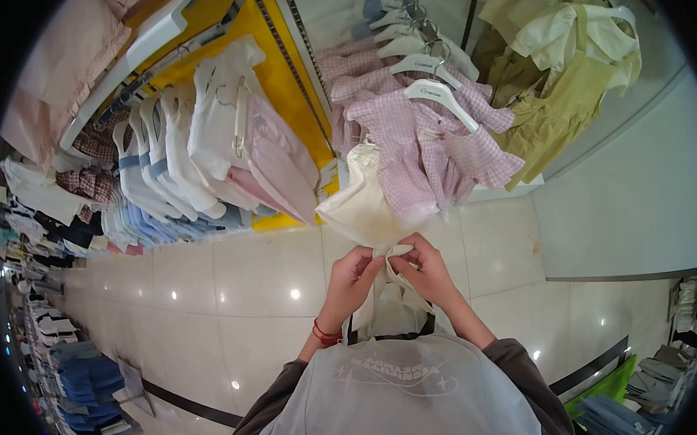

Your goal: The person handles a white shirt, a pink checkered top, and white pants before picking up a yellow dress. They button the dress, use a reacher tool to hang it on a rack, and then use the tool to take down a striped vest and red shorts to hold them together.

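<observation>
Cream cloth gathers at the centre of the view, where both hands meet on a narrow pale strip [391,269]. The left hand [351,281], with a red bracelet [327,333] at its wrist, pinches the strip between thumb and bent fingers; the right hand [424,270] pinches it just beside, thumb and forefinger pressed together, the two hands almost touching. From the hands, a cream garment [357,198] spreads out toward 11 o'clock; whether the strip is joined to it I cannot tell. Just past it, between 12 and 1 o'clock, a pink checked top [402,169] hangs on a white hanger [441,102], with similar tops behind. Farther out at 1 o'clock hangs a khaki dress [563,110]. Toward 10 o'clock, white tops [182,161] hang in a row, near a yellow panel [276,60]. Folded jeans [88,377] lie well apart at 8 o'clock. At 6 o'clock is the person's grey printed garment [401,417], above pale floor tiles [262,280].
</observation>
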`<state>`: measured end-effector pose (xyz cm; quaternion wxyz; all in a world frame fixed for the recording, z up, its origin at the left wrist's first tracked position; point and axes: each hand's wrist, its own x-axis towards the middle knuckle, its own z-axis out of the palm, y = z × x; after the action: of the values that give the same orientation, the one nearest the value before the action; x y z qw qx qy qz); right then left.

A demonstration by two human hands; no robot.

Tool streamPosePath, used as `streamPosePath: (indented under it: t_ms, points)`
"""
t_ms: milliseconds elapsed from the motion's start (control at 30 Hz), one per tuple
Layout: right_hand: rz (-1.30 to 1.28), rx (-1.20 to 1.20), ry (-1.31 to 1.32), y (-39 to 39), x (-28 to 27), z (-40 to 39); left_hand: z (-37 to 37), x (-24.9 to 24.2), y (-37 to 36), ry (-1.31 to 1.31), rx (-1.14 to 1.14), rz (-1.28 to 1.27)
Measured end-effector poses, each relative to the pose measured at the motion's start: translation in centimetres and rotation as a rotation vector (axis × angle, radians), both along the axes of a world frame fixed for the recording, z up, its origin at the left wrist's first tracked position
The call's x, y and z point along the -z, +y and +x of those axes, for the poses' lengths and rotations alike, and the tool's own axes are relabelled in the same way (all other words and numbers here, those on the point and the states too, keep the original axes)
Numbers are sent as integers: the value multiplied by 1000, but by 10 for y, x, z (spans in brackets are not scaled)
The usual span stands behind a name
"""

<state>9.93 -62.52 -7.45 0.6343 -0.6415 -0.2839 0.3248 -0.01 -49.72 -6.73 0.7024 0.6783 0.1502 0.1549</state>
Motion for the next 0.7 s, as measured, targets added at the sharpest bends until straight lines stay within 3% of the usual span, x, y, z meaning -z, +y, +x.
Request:
streamPosePath:
  t_ms: [33, 133, 233, 400, 600, 700]
  points:
    - [-54, 32, 6, 1, -3, -1, 1, 0, -1, 0, -8, 27]
    - [167, 146, 115, 9, 4, -7, 2, -2, 0, 5, -23, 122]
    - [202, 213, 96, 14, 2, -8, 2, -4, 0, -12, -28, 182]
    - [220, 189, 77, 16, 6, -5, 5, 5, 2, -35, -13, 229]
    - [265, 142, 27, 23, 5, -10, 9, 1, 7, -65, -114, -168]
    - [182, 68, -14, 21, 4, -6, 4, 10, 11, -53, -135, -146]
